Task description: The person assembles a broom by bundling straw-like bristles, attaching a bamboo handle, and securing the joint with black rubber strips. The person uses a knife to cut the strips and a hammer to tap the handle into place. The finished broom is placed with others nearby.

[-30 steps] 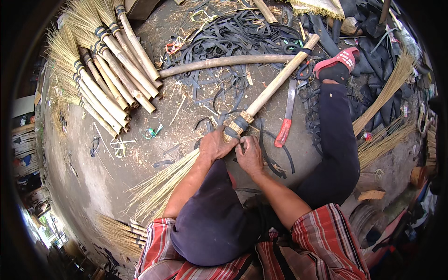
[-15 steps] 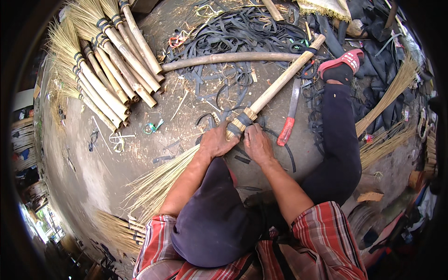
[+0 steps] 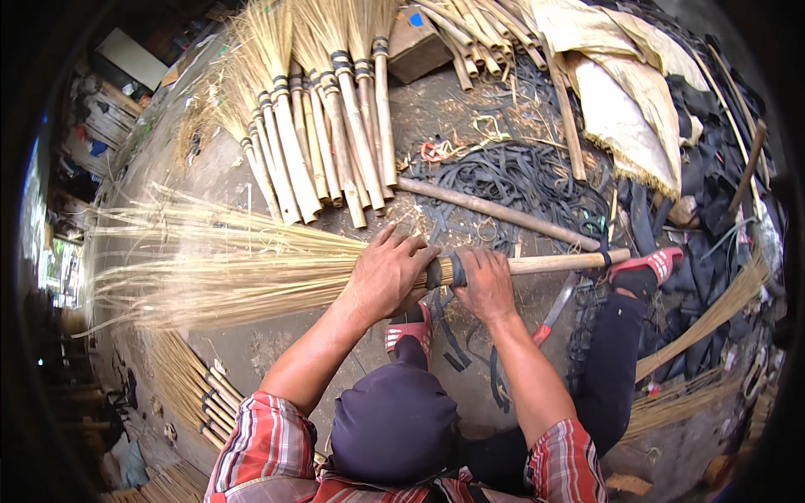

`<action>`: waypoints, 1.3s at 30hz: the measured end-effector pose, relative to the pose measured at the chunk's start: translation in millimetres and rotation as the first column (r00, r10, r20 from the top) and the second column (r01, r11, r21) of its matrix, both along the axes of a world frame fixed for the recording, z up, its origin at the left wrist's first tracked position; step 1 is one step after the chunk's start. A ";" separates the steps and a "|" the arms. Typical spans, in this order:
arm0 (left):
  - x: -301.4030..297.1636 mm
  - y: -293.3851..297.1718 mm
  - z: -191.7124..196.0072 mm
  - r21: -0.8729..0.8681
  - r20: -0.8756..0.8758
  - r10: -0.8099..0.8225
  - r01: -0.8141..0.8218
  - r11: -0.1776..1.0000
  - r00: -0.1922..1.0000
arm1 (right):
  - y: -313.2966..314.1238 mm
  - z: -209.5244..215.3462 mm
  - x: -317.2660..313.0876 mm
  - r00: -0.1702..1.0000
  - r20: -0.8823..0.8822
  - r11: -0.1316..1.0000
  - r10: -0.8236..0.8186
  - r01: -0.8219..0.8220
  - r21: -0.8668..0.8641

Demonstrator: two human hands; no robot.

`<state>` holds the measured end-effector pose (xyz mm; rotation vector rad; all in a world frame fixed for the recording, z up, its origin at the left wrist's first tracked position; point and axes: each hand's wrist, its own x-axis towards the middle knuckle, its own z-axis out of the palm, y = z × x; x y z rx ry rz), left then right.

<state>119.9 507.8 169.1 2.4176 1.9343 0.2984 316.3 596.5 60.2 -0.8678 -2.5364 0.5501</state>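
Note:
A long straw broom (image 3: 268, 267) lies across in front of me, its loose bristles fanned out to the left. The wooden handle (image 3: 562, 262) points right, its end near my slippered right foot. My left hand (image 3: 387, 277) is closed round the gathered bristles, beside a dark rubber band (image 3: 433, 273). Just to the right, my right hand (image 3: 486, 285) grips the broom where the bound straw meets the handle, by a second dark band (image 3: 459, 270). The undersides of both hands are hidden. Beyond my right forearm rests a knife with a red handle (image 3: 542, 334).
Several finished brooms (image 3: 335, 142) lie in a row at the far left. Behind the handle are a heap of black rubber strips (image 3: 520, 189) and a loose pole (image 3: 503, 213). A pale sack (image 3: 625, 101) covers rubber at the far right. More straw bundles (image 3: 201, 386) lie near left.
The broom has swung from a slant to nearly level, with its bristles lifted and spread to the left. Both hands have moved with it, and my view has shifted.

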 end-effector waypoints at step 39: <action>27.8 -7.0 126.0 -0.004 0.999 0.024 -0.384 0.923 0.047 | -111.5 8.4 108.7 0.897 -0.226 0.708 -0.379 0.124 -0.696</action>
